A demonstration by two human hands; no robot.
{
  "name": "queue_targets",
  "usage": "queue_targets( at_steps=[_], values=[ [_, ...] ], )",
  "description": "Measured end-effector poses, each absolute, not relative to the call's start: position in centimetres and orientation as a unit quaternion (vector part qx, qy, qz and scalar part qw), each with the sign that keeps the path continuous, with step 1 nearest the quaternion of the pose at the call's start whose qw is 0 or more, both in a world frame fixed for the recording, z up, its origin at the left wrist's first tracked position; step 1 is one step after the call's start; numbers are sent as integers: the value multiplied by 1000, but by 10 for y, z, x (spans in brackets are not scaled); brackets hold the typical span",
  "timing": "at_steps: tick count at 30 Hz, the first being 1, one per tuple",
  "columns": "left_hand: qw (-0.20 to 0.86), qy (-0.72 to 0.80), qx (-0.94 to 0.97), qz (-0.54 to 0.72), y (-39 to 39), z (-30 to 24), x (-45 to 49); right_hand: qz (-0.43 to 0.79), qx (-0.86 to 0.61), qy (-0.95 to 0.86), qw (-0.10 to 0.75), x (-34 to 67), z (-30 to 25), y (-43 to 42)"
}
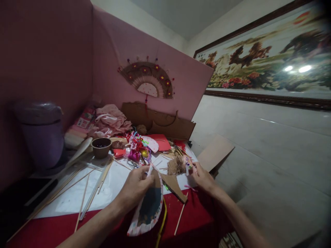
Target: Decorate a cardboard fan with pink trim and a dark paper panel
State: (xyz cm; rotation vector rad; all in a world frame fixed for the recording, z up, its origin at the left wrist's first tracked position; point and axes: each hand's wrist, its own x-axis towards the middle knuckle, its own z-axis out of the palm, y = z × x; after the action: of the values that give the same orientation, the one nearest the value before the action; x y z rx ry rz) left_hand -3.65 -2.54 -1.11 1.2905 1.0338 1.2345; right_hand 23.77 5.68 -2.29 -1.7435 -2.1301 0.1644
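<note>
My left hand (136,184) is closed on the top edge of a half-round piece with a floral-cloth rim and a dark inner face (148,210), which hangs down toward me over the red tablecloth. My right hand (200,175) is pinched on a small pale, pink-flecked piece (188,165) held just above the table. A brown cardboard wedge (173,185) lies between the two hands. A yellow cord (162,220) curls below the half-round piece.
White paper (77,196) covers the table, with several bamboo sticks (89,187) on it. Behind are a brown bowl (101,147), coloured pipe cleaners (137,146), cardboard (165,124), pink cloth (110,120), a purple pot (42,134), a decorated fan (148,80) on the pink board.
</note>
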Motion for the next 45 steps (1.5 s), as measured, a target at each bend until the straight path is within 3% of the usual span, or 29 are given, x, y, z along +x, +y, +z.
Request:
queue_targets(
  at_steps=[6, 11, 15, 24, 36, 38, 42, 45],
  values=[
    [504, 442, 526, 523, -19, -4, -46, 21, -621, -769, 150, 237, -25, 60],
    [521, 446, 479, 547, -12, 11, -70, -112, -543, -801, 225, 189, 4, 57],
    [502, 465, 443, 578, -9, 19, -82, -132, -411, -895, 111, 138, 4, 77],
    [502, 465, 443, 579, -9, 17, -83, -163, -357, -919, 31, 108, 10, 110],
    [516, 447, 486, 546, -12, 10, -69, -241, -557, -782, 143, 164, 30, 67],
    [530, 431, 491, 540, -14, 9, -67, -183, -554, -785, 209, 164, 28, 56],
    [561, 390, 496, 536, -21, 12, -60, 48, -432, -814, 384, 151, 21, 23],
    [583, 376, 493, 525, -25, 16, -57, 98, -354, -819, 440, 140, 17, 0]
  ],
)
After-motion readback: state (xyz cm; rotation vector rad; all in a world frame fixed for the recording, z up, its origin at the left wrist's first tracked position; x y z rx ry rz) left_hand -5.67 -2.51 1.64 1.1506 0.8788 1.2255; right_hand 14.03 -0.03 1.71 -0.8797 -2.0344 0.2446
